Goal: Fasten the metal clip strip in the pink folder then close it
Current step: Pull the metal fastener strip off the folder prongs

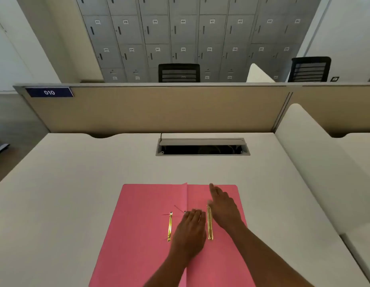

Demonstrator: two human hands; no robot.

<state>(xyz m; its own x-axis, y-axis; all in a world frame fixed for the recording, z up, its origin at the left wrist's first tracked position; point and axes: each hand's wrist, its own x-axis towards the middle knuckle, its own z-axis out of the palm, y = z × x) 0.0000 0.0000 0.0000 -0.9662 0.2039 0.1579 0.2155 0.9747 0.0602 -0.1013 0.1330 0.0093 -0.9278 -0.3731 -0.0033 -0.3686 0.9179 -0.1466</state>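
Note:
A pink folder [146, 220] lies open and flat on the white desk, its centre crease running away from me. One gold metal strip [169, 226] rests on the left leaf, thin prongs sticking out at its ends. A second gold strip [209, 223] lies just right of the crease. My left hand [189, 230] presses flat on the folder between the two strips, fingers together. My right hand [223, 206] hovers over the right leaf beside the second strip, fingers stretched forward and holding nothing.
The white desk [76, 193] extends around the folder. An open cable tray slot [202, 149] sits behind it. A beige partition [159, 108] bounds the far edge, and a white divider [308, 158] rises on the right.

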